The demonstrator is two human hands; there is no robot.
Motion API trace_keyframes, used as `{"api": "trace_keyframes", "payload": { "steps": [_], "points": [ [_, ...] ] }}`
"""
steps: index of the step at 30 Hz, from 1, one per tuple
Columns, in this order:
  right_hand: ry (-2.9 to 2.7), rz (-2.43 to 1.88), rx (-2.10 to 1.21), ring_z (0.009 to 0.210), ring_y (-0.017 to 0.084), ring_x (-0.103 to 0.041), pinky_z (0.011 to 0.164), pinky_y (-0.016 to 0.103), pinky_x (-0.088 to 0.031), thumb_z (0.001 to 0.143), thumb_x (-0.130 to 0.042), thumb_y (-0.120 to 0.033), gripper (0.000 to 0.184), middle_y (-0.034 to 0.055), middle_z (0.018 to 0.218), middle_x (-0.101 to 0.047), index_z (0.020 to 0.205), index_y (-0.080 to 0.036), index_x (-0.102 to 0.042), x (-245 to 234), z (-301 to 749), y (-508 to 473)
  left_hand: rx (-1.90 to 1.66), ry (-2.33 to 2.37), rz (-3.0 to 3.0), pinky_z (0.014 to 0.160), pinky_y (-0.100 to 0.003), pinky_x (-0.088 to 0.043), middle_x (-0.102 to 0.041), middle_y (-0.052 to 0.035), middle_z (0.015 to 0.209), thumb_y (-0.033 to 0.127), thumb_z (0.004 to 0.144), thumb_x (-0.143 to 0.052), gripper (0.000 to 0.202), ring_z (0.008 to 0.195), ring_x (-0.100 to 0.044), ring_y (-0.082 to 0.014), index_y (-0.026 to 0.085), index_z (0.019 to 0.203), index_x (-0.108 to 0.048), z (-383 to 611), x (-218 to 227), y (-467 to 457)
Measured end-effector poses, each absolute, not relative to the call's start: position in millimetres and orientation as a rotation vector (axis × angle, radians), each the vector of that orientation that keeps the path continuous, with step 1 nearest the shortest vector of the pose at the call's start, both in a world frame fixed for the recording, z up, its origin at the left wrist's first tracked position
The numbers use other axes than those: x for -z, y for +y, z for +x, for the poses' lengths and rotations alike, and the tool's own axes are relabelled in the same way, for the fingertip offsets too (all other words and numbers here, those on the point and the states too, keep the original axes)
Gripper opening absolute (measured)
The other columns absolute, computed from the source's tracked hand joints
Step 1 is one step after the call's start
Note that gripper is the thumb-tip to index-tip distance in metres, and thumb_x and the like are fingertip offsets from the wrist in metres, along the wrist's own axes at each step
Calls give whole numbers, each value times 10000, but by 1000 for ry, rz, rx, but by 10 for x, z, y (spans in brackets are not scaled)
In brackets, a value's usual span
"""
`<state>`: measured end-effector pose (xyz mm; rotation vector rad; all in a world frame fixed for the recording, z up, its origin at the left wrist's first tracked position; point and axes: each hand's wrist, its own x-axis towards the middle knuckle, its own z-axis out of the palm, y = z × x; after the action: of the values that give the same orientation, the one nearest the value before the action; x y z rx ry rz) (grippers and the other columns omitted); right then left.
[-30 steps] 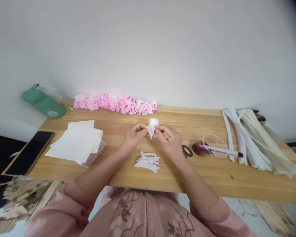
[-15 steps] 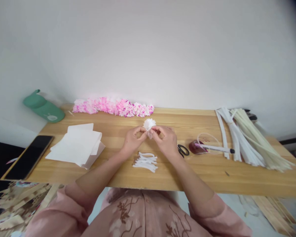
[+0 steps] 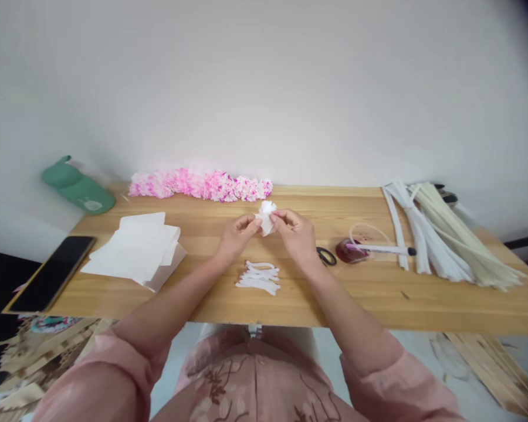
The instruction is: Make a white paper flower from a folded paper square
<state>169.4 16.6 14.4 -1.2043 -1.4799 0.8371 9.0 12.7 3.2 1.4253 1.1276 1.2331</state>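
A white paper flower is held between both hands above the middle of the table. My left hand pinches its left edge between thumb and fingers. On the other side, my right hand grips the flower with thumb and forefinger. Below the hands lies a small pile of short white strips. Beyond them, a row of pink and white ruffled flowers runs along the wall. Black-handled scissors lie beside my right wrist, partly hidden by it.
Left on the wooden table are white paper sheets, a black phone and a green bottle. To the right are a jar of dark red liquid, a white pen-like stick and bundles of long white and cream strips.
The flower's petals, a round ruffled head before, now look more spread and crumpled between my fingers. My left fingers have shifted slightly away from the right ones. The view has tilted slightly.
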Motion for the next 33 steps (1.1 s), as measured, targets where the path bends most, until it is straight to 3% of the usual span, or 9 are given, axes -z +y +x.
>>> {"api": "trace_keyframes", "payload": {
  "steps": [8,15,17,20,27,33],
  "points": [
    [-1599,-1217,-737,692,165,-626,664,273,-442,830,-619,-395,221,9,766,-726,841,-204,-729,-119,1682,165,-1083,1258,1566,608,-235,-376,-586,12,641,361,782,-615,230,623,-517,-119,146,701,-632,116,-20,90],
    [-1372,-1206,-954,639,163,-609,610,275,-460,805,-633,-469,327,0,719,-691,977,-197,-690,-60,1720,250,-1077,1073,1290,644,-254,-453,-643,-17,631,384,742,-652,259,609,-562,-127,149,638,-624,89,-71,121],
    [-1376,-1199,-909,681,172,-625,651,287,-479,821,-614,-475,337,9,747,-695,1000,-196,-673,-81,1748,248,-1113,1018,1218,682,-265,-474,-672,-35,654,410,747,-672,284,628,-588,-133,145,646,-649,87,-76,120],
    [-1472,-1225,-588,876,200,-650,826,334,-480,886,-548,-449,324,50,933,-722,1076,-206,-647,-149,1777,197,-1173,989,1108,741,-293,-498,-706,-55,697,445,735,-710,313,662,-625,-148,141,672,-669,89,-68,122],
    [-1797,-1277,-245,736,186,-611,809,347,-417,897,-546,-408,248,33,775,-703,808,-214,-674,-217,1722,104,-1241,983,1063,789,-306,-510,-732,-57,732,456,725,-740,316,728,-654,-168,142,744,-708,105,-66,128],
    [-1746,-1262,-523,682,167,-612,686,291,-415,876,-558,-363,237,16,744,-711,772,-206,-702,-172,1725,156,-1195,970,1082,765,-290,-498,-723,-51,745,461,734,-735,330,696,-632,-145,134,722,-692,103,-44,126]
  ]
}}
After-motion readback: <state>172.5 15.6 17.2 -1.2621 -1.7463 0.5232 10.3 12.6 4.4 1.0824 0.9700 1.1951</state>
